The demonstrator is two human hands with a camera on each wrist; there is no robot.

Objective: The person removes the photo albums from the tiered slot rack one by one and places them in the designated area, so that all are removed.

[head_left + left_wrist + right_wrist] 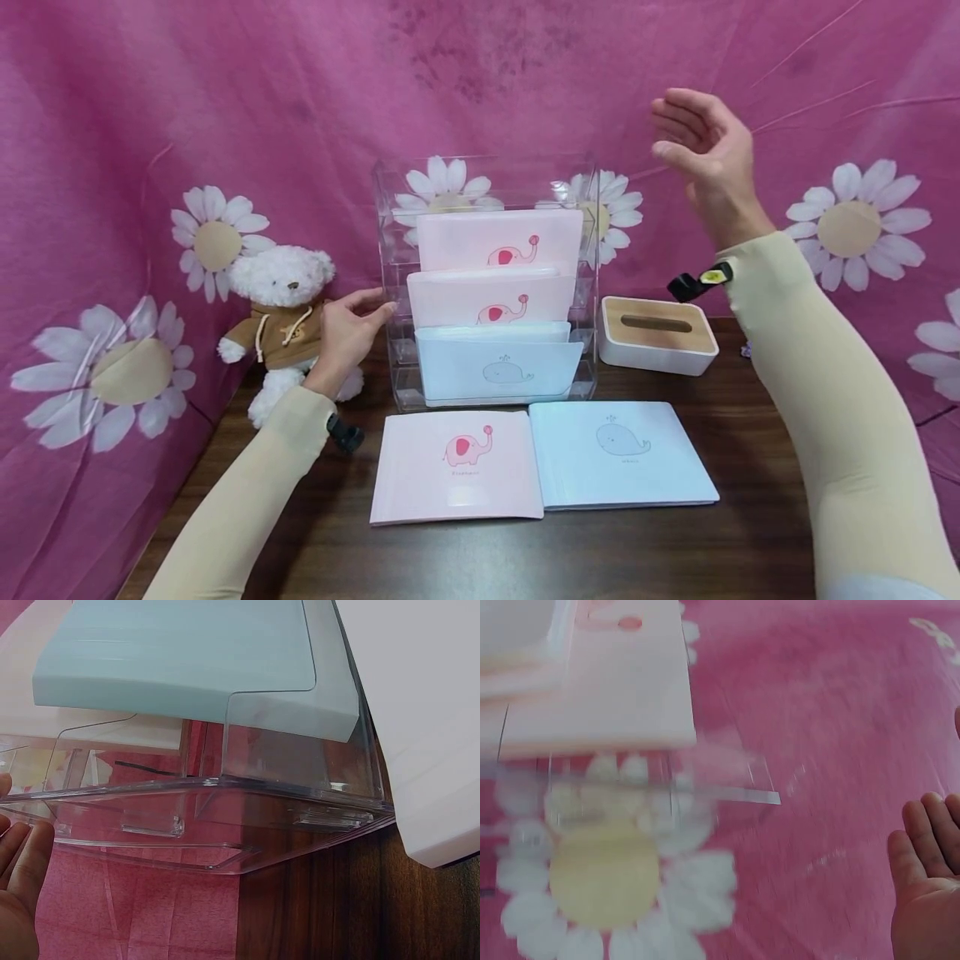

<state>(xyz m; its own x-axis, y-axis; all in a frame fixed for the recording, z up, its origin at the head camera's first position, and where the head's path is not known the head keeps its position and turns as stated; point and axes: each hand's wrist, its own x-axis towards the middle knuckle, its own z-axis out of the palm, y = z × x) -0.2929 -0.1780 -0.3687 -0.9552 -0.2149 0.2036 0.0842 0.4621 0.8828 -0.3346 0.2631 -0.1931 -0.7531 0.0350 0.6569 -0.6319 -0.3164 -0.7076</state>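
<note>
A clear plastic rack (pixel 397 367) stands on the table with pink elephant booklets (pixel 450 296) in its upper tiers and pale blue whale booklets (pixel 457 375) at the bottom. My left hand (pixel 348 333) is at the rack's left side, thumb against its edge and fingers fairly straight; the left wrist view shows its fingertips (pixel 34 855) by the clear wall. High to the right of the rack, my right hand (pixel 708 154) is raised with nothing in it, fingers extended. A pink booklet (pixel 420 475) and a blue booklet (pixel 615 475) lie flat in front, side by side.
Left of the rack sits a white teddy bear (pixel 281 333) in a brown hoodie, close behind my left hand. A white tissue box (pixel 660 358) with a wooden top stands on the right. Behind everything hangs a pink flowered cloth (pixel 300 100).
</note>
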